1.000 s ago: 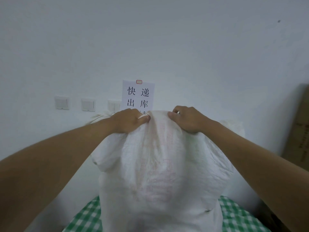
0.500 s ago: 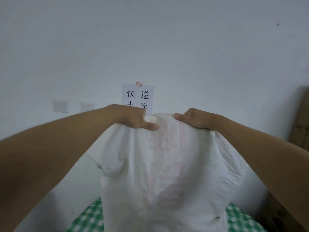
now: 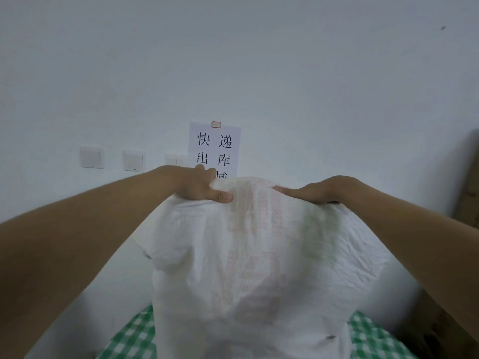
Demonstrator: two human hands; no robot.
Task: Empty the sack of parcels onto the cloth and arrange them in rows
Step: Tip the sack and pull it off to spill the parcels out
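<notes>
A large white woven sack [image 3: 259, 268] with faded red and green print hangs in front of me, held up at its top. My left hand [image 3: 199, 186] grips the sack's upper left edge, thumb lying across the fabric. My right hand [image 3: 316, 190] grips the upper right edge, fingers over the far side. The sack's lower part hangs over a green and white checked cloth [image 3: 129, 338], which shows at both bottom corners. No parcels are visible; the sack hides whatever lies below it.
A white wall fills the background, with a paper sign [image 3: 215, 149] bearing black characters and three wall switches [image 3: 92, 157] to its left. A brown cardboard box [image 3: 469, 182] stands at the right edge.
Both hands have spread a little further apart along the sack's top and lifted it slightly, so the sack hangs wider and flatter. The view has tilted up a bit.
</notes>
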